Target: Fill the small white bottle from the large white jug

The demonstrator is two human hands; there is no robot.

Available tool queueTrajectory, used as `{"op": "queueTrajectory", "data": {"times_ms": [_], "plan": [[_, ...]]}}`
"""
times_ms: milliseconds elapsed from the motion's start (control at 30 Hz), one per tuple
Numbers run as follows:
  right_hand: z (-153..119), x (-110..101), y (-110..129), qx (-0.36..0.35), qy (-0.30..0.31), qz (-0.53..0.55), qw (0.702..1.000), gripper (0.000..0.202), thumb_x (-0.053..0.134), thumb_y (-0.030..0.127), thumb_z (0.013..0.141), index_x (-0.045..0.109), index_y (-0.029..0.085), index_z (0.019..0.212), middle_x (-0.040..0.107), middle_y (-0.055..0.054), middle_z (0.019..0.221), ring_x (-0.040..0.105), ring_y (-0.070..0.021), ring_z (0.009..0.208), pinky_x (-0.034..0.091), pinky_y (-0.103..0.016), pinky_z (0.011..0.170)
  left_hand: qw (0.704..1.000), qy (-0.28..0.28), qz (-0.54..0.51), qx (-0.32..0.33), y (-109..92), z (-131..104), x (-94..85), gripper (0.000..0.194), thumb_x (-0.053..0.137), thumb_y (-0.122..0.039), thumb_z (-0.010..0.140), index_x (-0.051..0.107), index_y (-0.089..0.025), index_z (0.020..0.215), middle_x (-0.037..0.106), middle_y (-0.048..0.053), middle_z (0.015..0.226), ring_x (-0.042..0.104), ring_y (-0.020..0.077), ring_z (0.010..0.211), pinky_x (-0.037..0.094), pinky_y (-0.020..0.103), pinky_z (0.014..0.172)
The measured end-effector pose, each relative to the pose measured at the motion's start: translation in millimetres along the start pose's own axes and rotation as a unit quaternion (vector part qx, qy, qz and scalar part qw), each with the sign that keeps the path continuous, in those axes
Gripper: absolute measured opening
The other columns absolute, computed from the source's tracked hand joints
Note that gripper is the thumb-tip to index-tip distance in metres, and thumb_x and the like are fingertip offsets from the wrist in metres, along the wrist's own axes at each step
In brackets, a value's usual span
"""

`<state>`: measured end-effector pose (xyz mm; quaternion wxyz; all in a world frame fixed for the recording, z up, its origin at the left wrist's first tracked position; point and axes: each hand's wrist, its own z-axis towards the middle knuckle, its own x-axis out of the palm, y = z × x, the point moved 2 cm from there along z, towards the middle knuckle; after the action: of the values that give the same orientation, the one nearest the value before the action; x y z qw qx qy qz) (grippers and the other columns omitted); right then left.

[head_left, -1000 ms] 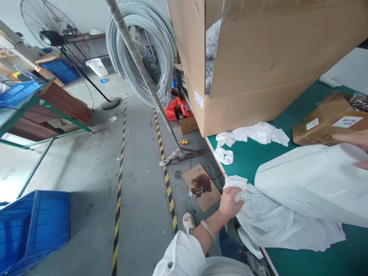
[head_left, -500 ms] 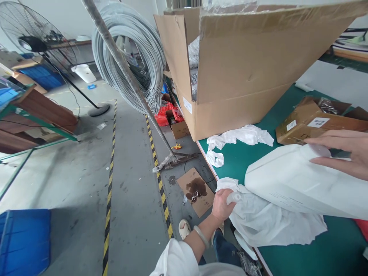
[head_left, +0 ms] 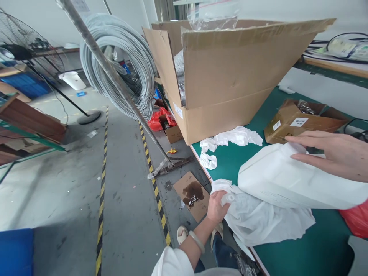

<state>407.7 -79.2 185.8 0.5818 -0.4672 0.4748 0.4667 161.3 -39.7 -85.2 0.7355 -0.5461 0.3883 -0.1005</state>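
Note:
A large white plastic jug (head_left: 287, 184) lies tilted on its side above the green table, its base out toward the right. My right hand (head_left: 333, 153) reaches over it, fingers and thumb gripping its rounded upper part. Beneath the jug a crumpled white cloth (head_left: 264, 226) spreads to the table edge. My left hand (head_left: 217, 207) is closed at the cloth's left end, around a small clear plastic piece (head_left: 228, 198) whose kind I cannot make out. More crumpled white cloth (head_left: 237, 136) lies behind the jug.
A big open carton (head_left: 230, 76) stands at the back of the green table (head_left: 301, 257), and a smaller opened box (head_left: 312, 120) sits right. Coiled cable (head_left: 92, 57) and a metal pole (head_left: 115, 78) stand left. Stained cardboard (head_left: 191, 193) lies on the floor.
The view has shifted, so most things appear slightly further left and more of the right side shows. Both hands keep their grips, and the jug stays tilted over the cloth.

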Motion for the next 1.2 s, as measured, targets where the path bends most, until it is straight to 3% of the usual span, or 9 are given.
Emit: {"op": "queueTrajectory", "data": {"times_ms": [167, 467, 533, 667, 733, 833, 967, 1067, 1200], "plan": [[-4, 6, -3, -0.027, -0.016, -0.012, 0.999, 0.056, 0.026, 0.062, 0.082, 0.060, 0.018, 0.091, 0.063, -0.009, 0.087, 0.059, -0.0242, 0.079, 0.048, -0.035, 0.065, 1.000, -0.001, 0.005, -0.004, 2, 1, 1.5, 0.027, 0.056, -0.034, 0.081, 0.058, -0.015, 0.101, 0.060, 0.007, 0.104, 0.055, 0.0206, 0.099, 0.043, 0.044, 0.088], [0, 3, 18, 0.212, 0.039, -0.036, 0.976, 0.053, 0.031, 0.069, 0.073, 0.056, 0.023, 0.064, 0.061, -0.004, 0.062, 0.058, -0.0265, 0.061, 0.041, -0.036, 0.054, 1.000, -0.004, 0.007, -0.006, 4, 1, 2.7, 0.028, 0.057, -0.034, 0.081, 0.057, -0.015, 0.101, 0.060, 0.007, 0.105, 0.055, 0.0211, 0.101, 0.043, 0.045, 0.089], [0, 4, 16, 0.190, 0.045, -0.040, 0.980, 0.055, 0.031, 0.069, 0.075, 0.059, 0.022, 0.070, 0.063, -0.005, 0.068, 0.059, -0.0272, 0.065, 0.043, -0.037, 0.055, 1.000, -0.003, 0.007, -0.004, 4, 1, 2.1, 0.028, 0.057, -0.034, 0.081, 0.057, -0.015, 0.102, 0.060, 0.007, 0.105, 0.055, 0.0211, 0.101, 0.043, 0.044, 0.089], [-5, 8, 7, 0.022, -0.014, -0.023, 0.999, 0.057, 0.030, 0.061, 0.083, 0.058, 0.017, 0.106, 0.061, -0.010, 0.102, 0.058, -0.0276, 0.092, 0.048, -0.037, 0.067, 1.000, -0.002, 0.009, -0.003, 3, 1, 1.2, 0.028, 0.058, -0.033, 0.080, 0.057, -0.015, 0.102, 0.060, 0.007, 0.105, 0.055, 0.0212, 0.101, 0.043, 0.044, 0.089], [-7, 11, 3, -0.021, -0.031, -0.015, 0.999, 0.058, 0.028, 0.058, 0.085, 0.057, 0.016, 0.111, 0.060, -0.010, 0.101, 0.058, -0.0257, 0.090, 0.048, -0.035, 0.068, 1.000, -0.001, 0.010, -0.005, 4, 1, 1.1, 0.028, 0.058, -0.033, 0.080, 0.057, -0.015, 0.102, 0.060, 0.007, 0.105, 0.055, 0.0212, 0.101, 0.043, 0.044, 0.089], [-7, 12, 5, -0.016, -0.061, -0.026, 0.998, 0.066, 0.022, 0.063, 0.084, 0.062, 0.013, 0.095, 0.062, -0.010, 0.083, 0.058, -0.0244, 0.076, 0.048, -0.035, 0.063, 1.000, 0.003, 0.010, -0.008, 4, 1, 1.5, 0.028, 0.058, -0.032, 0.080, 0.057, -0.015, 0.102, 0.060, 0.007, 0.106, 0.054, 0.0213, 0.101, 0.042, 0.045, 0.089], [-4, 13, 12, 0.062, -0.077, -0.039, 0.994, 0.070, 0.019, 0.071, 0.079, 0.062, 0.016, 0.076, 0.064, -0.010, 0.076, 0.059, -0.0269, 0.070, 0.046, -0.037, 0.057, 1.000, 0.005, 0.009, -0.013, 5, 1, 1.8, 0.029, 0.059, -0.031, 0.080, 0.057, -0.015, 0.103, 0.060, 0.008, 0.106, 0.054, 0.0218, 0.103, 0.042, 0.045, 0.090], [-4, 14, 14, 0.104, -0.058, -0.014, 0.993, 0.063, 0.027, 0.070, 0.077, 0.062, 0.017, 0.074, 0.065, -0.009, 0.075, 0.059, -0.0263, 0.067, 0.045, -0.036, 0.055, 1.000, 0.003, 0.005, -0.013, 5, 1, 1.4, 0.028, 0.059, -0.030, 0.079, 0.057, -0.015, 0.102, 0.060, 0.008, 0.106, 0.054, 0.0214, 0.102, 0.042, 0.045, 0.090], [-3, 12, 15, 0.093, -0.050, 0.022, 0.994, 0.054, 0.035, 0.062, 0.079, 0.062, 0.015, 0.080, 0.064, -0.009, 0.082, 0.059, -0.0262, 0.072, 0.044, -0.035, 0.059, 1.000, 0.000, 0.001, -0.015, 5, 3, 0.6, 0.028, 0.060, -0.030, 0.079, 0.058, -0.014, 0.102, 0.061, 0.007, 0.105, 0.055, 0.0216, 0.102, 0.042, 0.045, 0.090]]}}
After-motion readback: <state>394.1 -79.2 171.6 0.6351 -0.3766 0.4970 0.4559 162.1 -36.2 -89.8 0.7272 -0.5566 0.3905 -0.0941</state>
